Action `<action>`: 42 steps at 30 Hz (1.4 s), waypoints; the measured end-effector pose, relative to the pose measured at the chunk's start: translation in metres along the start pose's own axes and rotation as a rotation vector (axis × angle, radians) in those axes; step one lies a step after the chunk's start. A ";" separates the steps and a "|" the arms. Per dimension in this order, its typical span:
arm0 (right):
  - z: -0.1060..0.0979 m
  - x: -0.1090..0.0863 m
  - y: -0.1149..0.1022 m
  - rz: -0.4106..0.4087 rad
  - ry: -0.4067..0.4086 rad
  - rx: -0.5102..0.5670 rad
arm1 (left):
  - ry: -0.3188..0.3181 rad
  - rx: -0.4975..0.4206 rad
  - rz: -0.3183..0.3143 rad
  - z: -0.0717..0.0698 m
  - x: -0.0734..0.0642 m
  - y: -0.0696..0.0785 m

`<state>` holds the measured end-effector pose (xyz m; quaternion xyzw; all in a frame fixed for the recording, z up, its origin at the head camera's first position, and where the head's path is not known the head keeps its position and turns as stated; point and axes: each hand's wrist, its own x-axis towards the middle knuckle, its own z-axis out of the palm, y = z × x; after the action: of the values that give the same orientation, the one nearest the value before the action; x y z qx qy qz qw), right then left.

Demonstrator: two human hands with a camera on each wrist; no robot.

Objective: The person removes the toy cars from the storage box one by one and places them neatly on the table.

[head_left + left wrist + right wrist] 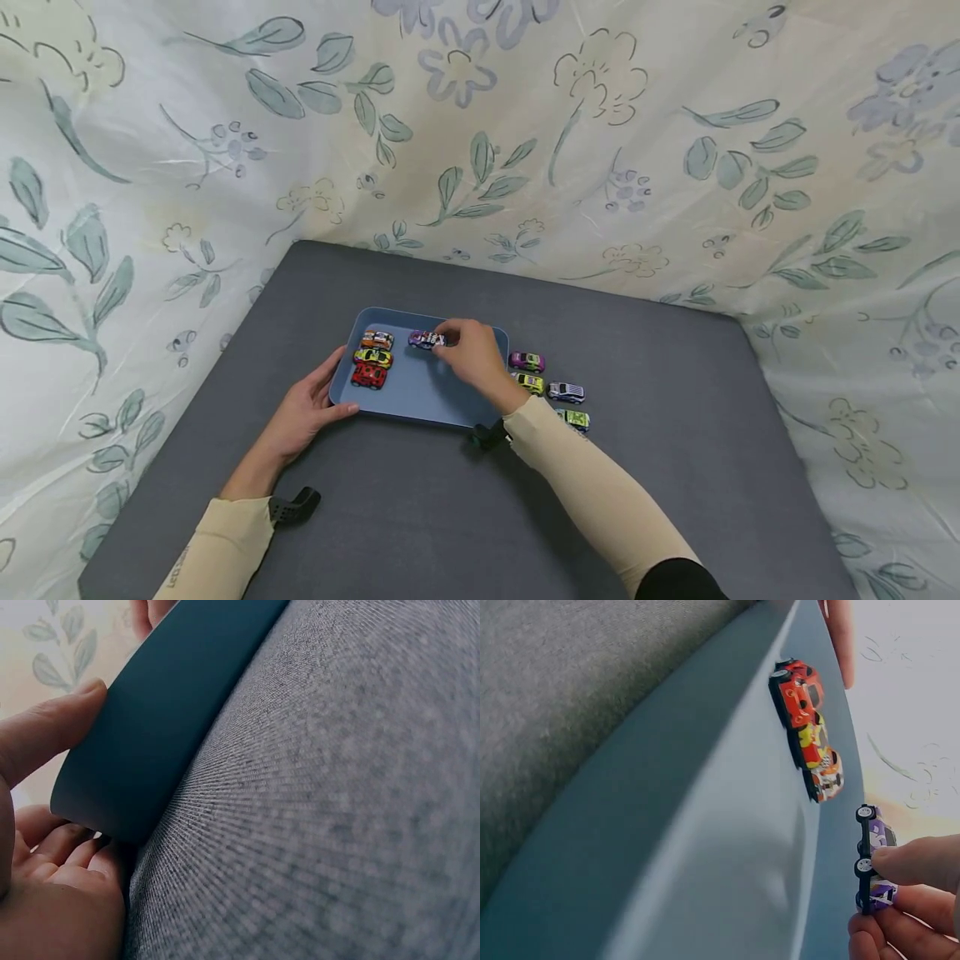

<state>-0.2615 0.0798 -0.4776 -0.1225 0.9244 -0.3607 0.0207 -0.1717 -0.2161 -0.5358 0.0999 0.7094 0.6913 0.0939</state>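
A shallow blue tray (420, 408) lies on the table. My left hand (303, 417) grips its near left corner, thumb against the near wall and fingers around the left end. Between thumb and fingers, my right hand (472, 354) pinches a purple and white toy car (426, 339) above the tray's far part; its wheels show in the right wrist view (866, 859). Along the tray's left side, three toy cars sit in a column: an orange and white one (377, 339), a yellow one (372, 357) and a red one (369, 376).
Right of the tray, several more toy cars stand on the grey table (675, 467): a purple and green one (527, 362), a yellow-green one (529, 382), a silver one (566, 392) and a green one (576, 419), partly behind the right sleeve. A floral curtain (480, 167) surrounds the table.
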 end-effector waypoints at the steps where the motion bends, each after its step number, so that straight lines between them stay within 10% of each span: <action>1: -0.002 -0.001 0.000 0.004 0.000 0.005 | -0.002 0.000 0.001 0.000 0.000 0.000; 42: -0.071 -0.034 0.044 0.042 0.098 0.062 | 0.010 0.025 -0.006 -0.001 0.005 -0.001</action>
<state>-0.2463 0.1657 -0.4564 -0.0844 0.9149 -0.3944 -0.0133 -0.1764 -0.2159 -0.5372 0.0955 0.7188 0.6825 0.0915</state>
